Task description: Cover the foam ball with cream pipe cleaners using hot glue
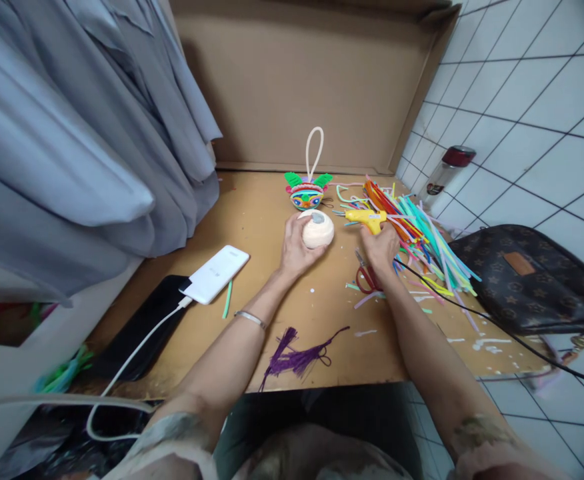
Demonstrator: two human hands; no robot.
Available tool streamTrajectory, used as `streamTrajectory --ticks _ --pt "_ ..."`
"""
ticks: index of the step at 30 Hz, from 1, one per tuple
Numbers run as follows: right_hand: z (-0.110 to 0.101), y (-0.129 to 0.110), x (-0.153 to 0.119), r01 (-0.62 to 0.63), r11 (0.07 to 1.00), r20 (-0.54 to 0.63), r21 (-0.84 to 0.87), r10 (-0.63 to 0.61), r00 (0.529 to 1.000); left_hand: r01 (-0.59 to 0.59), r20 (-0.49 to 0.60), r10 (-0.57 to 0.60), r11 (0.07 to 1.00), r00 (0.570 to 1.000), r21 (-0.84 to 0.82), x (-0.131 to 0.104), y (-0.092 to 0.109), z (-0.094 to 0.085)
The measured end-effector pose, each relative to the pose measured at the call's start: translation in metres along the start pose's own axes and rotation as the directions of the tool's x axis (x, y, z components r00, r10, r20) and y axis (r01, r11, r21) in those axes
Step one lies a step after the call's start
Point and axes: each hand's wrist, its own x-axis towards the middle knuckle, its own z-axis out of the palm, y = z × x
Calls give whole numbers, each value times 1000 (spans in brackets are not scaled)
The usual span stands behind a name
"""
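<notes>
My left hand (296, 248) is wrapped round a cream-white ball (321, 233) with a grey patch on its upper side. In my right hand (383, 252) is a yellow hot glue gun (365, 219), its nozzle pointing left toward the ball, with a gap between them. Red-handled scissors (367, 277) lie on the table just under my right hand. Behind the ball stands a colourful lion-head ornament (307, 195) with green ears and a white loop on top. Purple tassels (299, 360) lie near the table's front edge, between my forearms.
Many coloured pipe cleaners (422, 233) are heaped at the right, beside a brown patterned bag (537, 277). A black cord (472, 310) runs off right. At left, a white power bank (215, 273) with a cable lies partly on a black pouch (145, 327). A clear bottle (445, 175) leans by the tiles.
</notes>
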Motion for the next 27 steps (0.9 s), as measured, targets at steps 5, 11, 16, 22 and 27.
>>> streamTrajectory --ticks 5,11,16,22,27 --pt "-3 4 -2 -61 981 114 -182 83 990 -5 6 5 999 1000 34 0 -3 1" --pt "2 8 -3 -18 954 154 -299 67 986 -42 43 41 999 998 21 3 -1 -4" --pt "11 16 0 17 951 132 -308 25 991 -49 63 47 998 997 25 5 -2 -6" --pt "21 24 0 48 965 64 -256 -33 997 -20 39 19 999 999 38 5 -5 -2" --pt "15 18 -6 90 950 95 -299 -65 993 -3 20 3 999 1000 36 5 -2 -3"
